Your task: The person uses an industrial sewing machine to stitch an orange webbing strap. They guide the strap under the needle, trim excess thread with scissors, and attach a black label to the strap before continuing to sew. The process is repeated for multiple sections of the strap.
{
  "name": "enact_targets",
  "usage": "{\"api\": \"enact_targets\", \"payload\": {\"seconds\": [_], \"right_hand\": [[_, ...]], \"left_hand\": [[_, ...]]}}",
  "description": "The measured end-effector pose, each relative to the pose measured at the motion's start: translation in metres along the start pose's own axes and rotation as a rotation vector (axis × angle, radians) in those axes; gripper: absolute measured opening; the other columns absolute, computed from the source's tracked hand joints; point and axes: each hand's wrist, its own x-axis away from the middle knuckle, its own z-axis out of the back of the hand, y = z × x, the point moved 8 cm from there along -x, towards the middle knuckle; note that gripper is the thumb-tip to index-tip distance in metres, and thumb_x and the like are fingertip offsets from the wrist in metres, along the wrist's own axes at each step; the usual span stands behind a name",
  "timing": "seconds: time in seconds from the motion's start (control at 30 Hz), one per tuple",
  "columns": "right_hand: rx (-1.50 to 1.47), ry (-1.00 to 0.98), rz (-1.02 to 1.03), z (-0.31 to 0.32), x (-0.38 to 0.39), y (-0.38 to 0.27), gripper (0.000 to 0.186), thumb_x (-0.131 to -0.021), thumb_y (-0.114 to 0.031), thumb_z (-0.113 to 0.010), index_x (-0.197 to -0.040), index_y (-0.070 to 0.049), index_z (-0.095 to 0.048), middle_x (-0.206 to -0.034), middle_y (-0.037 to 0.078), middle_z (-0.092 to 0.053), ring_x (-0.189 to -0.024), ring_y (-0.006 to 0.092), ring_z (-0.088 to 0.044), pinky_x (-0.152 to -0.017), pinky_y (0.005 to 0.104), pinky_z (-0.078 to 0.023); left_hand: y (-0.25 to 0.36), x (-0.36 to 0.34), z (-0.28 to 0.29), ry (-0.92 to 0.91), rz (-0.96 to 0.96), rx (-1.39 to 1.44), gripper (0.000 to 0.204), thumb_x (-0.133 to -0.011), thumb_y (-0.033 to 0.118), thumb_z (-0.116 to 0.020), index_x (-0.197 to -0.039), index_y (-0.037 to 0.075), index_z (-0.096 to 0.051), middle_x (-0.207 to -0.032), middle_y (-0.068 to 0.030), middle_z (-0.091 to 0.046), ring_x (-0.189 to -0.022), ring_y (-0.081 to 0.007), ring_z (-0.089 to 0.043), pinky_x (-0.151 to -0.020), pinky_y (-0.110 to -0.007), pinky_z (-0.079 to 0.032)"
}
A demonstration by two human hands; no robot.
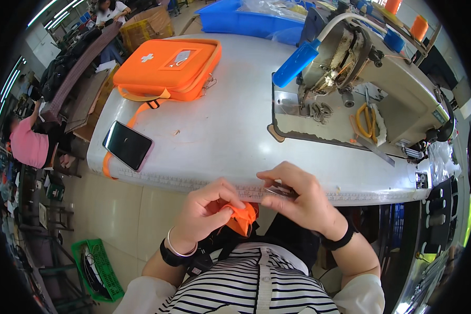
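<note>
At the front edge of the table, my left hand [206, 209] pinches a small crumpled piece of orange fabric [242, 221] between thumb and fingers. The fabric hangs just past the edge, above my lap. To its right, my right hand [303, 199] is closed around small metal thread snips [280, 191], their tips pointing left toward the fabric. My palm and fingers partly hide the snips. A measuring tape strip [193, 184] runs along the table edge beside both hands.
An orange zippered case [167, 65] with a strap lies at the far left, a phone [128, 146] nearer. On the right stands a sewing machine [403, 99] with a blue-handled lamp [296, 64] and yellow-handled scissors [368, 123]. Behind is a blue bin [251, 22]; a green basket [109, 269] sits on the floor.
</note>
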Motion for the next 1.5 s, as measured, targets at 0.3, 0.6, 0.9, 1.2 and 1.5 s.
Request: {"api": "enact_targets", "payload": {"seconds": [0.3, 0.6, 0.9, 1.2, 1.5], "right_hand": [[-0.498, -0.021, -0.370, -0.036, 0.051, 0.037, 0.024, -0.085, -0.016, -0.075, -0.102, -0.001, -0.065, -0.079, -0.001, -0.063, -0.067, 0.0034, -0.049, -0.062, 0.0199, -0.042], [-0.767, 0.122, -0.324, -0.035, 0.066, 0.051, 0.008, -0.092, -0.007, -0.065, -0.094, 0.000, -0.065, -0.077, -0.002, -0.062, -0.069, 0.0039, -0.050, -0.064, 0.0211, -0.043], [-0.514, 0.151, -0.176, -0.007, 0.059, 0.036, 0.002, -0.088, 0.001, -0.064, -0.089, 0.002, -0.064, -0.084, 0.006, -0.062, -0.071, 0.0150, -0.056, -0.066, 0.0258, -0.046], [-0.060, 0.258, -0.046, 0.009, 0.059, 0.026, 0.012, -0.084, -0.002, -0.068, -0.094, 0.002, -0.064, -0.083, 0.011, -0.059, -0.074, 0.0230, -0.062, -0.067, 0.0309, -0.051], [-0.183, 0.124, -0.088, -0.002, 0.067, 0.024, 0.025, -0.086, -0.018, -0.071, -0.100, 0.002, -0.064, -0.088, 0.014, -0.064, -0.075, 0.0286, -0.064, -0.066, 0.0338, -0.053]], "left_hand": [[0.004, -0.012, -0.012, 0.086, -0.049, -0.329, 0.021, -0.086, -0.006, -0.055, -0.105, -0.001, -0.064, -0.100, -0.0048, -0.060, -0.088, -0.0096, -0.058, -0.079, -0.023, -0.048], [-0.015, -0.012, -0.032, -0.017, 0.166, -0.186, 0.024, -0.090, 0.004, -0.064, -0.113, -0.001, -0.061, -0.100, -0.0043, -0.063, -0.093, -0.0104, -0.059, -0.085, -0.024, -0.048], [-0.025, -0.010, -0.044, -0.096, 0.203, 0.051, 0.013, -0.089, -0.005, -0.059, -0.102, -0.001, -0.062, -0.105, -0.0075, -0.061, -0.101, -0.0134, -0.057, -0.088, -0.027, -0.048], [-0.027, -0.008, -0.054, -0.317, 0.215, -0.028, 0.036, -0.087, -0.010, -0.056, -0.121, -0.001, -0.062, -0.121, -0.0103, -0.059, -0.109, -0.0177, -0.058, -0.095, -0.028, -0.046], [-0.014, -0.013, -0.045, -0.165, 0.215, -0.080, 0.047, -0.086, -0.012, -0.054, -0.131, 0.002, -0.057, -0.135, -0.0105, -0.052, -0.118, -0.0178, -0.054, -0.102, -0.030, -0.044]]}}
